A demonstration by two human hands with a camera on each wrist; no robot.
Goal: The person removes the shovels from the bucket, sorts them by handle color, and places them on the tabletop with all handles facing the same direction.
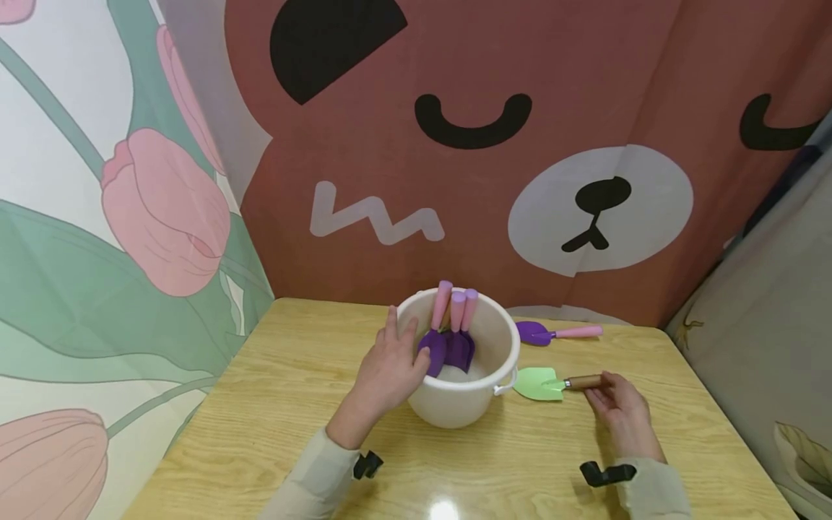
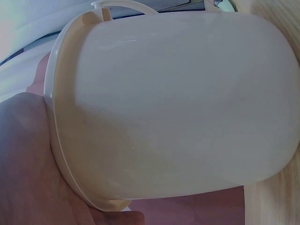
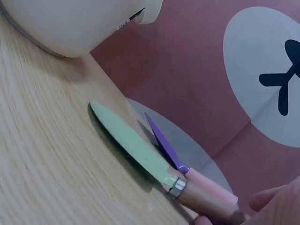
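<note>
A white bucket stands upright on the table, holding several small purple-bladed shovels with pink handles pointing up. My left hand grips the bucket's left rim, and in the left wrist view the fingers lie against that rim. To the right of the bucket is a light green hand trowel with a wooden handle. My right hand pinches the end of this handle. In the right wrist view the green blade lies low over the tabletop; whether it touches is hard to tell.
Behind the green trowel lies another purple shovel with a pink handle. The bucket's handle joint sticks out at its right front. A wooden table carries everything, with a brown bear-printed curtain hanging behind.
</note>
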